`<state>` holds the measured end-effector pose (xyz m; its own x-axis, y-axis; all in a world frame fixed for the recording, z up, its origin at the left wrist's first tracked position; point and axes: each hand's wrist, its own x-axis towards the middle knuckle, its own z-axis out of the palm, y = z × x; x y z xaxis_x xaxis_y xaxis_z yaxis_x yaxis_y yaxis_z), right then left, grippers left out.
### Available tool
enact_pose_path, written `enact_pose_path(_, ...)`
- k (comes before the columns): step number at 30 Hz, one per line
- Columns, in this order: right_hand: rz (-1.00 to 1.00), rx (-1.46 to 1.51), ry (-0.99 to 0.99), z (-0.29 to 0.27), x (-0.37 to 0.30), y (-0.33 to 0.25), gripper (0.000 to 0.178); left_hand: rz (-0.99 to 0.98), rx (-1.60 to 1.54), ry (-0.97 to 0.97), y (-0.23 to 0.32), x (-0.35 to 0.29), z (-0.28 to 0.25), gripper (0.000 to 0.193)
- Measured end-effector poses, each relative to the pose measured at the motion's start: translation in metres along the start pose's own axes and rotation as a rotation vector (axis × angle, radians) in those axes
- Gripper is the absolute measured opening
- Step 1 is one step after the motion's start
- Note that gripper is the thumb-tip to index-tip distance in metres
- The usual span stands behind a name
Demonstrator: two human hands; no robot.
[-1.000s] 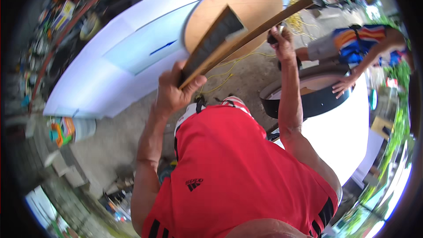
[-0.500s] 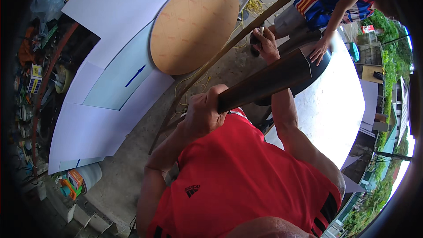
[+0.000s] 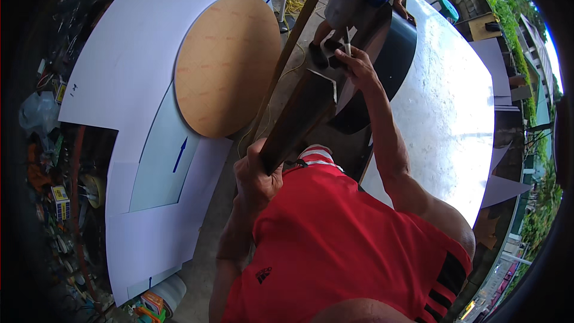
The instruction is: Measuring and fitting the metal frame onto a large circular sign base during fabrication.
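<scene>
My left hand [image 3: 260, 174] is closed around the near end of a long dark strip [image 3: 299, 116], which looks bent like a shallow channel. The strip tilts away from me, and a pale edge shows at its far end. Beyond that end, my right hand [image 3: 360, 67] pinches a slim pale stick-like tool [image 3: 347, 40] pointing away from me; its exact kind cannot be made out. Close to my right forearm stands a curved black panel [image 3: 391, 63], with a co-worker's arm [image 3: 404, 1] reaching to its far end.
On the left, a round brown board [image 3: 230, 66] lies on large white sheets [image 3: 143, 36]. A long narrow wooden bar [image 3: 291, 48] runs beside it. To the right is a broad glossy white surface [image 3: 445, 113]. Yellow cord [image 3: 294, 3] lies on the floor near the co-worker.
My view has shifted. The dark strip has swung from pointing rightward to pointing more away from me. The co-worker now appears higher in view, and the curved black panel shows more fully.
</scene>
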<state>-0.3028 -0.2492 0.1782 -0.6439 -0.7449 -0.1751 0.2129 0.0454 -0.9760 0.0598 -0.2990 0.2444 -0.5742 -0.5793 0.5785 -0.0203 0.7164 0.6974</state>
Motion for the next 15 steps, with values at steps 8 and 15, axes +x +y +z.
enact_pose_path(8, -0.203, -0.421, 0.314, -0.166, -0.007, -0.064, 0.020, -0.080, 0.122, 0.029, -0.001, 0.017, 0.019, 0.019)
enact_pose_path(15, -0.273, -0.955, 0.512, -0.268, 0.040, -0.084, 0.025, -0.138, 0.299, 0.058, -0.015, 0.019, -0.001, 0.019)
